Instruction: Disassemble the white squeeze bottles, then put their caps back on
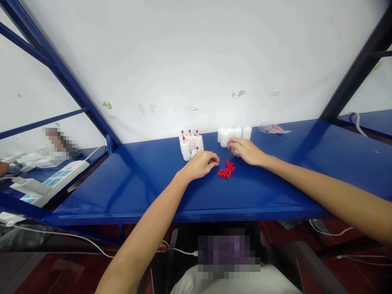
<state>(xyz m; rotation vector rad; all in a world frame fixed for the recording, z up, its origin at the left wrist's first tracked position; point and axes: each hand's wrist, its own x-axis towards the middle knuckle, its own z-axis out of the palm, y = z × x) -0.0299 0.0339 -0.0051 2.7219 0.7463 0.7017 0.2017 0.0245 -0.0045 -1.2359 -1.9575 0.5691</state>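
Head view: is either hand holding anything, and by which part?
The right hand grips a small white bottle around its body. The left hand rests curled beside the capped bottles; any hold cannot be told.

I see a deep blue table (128, 183) with a cluster of bright red caps (226, 169). White bottles (190, 143) wear red tips; other bottles (234, 133) are plain white. The wall (190, 61) is white with green flecks.

blue table (128, 183), red caps (226, 169), capped bottles (190, 143), uncapped bottles (234, 134)
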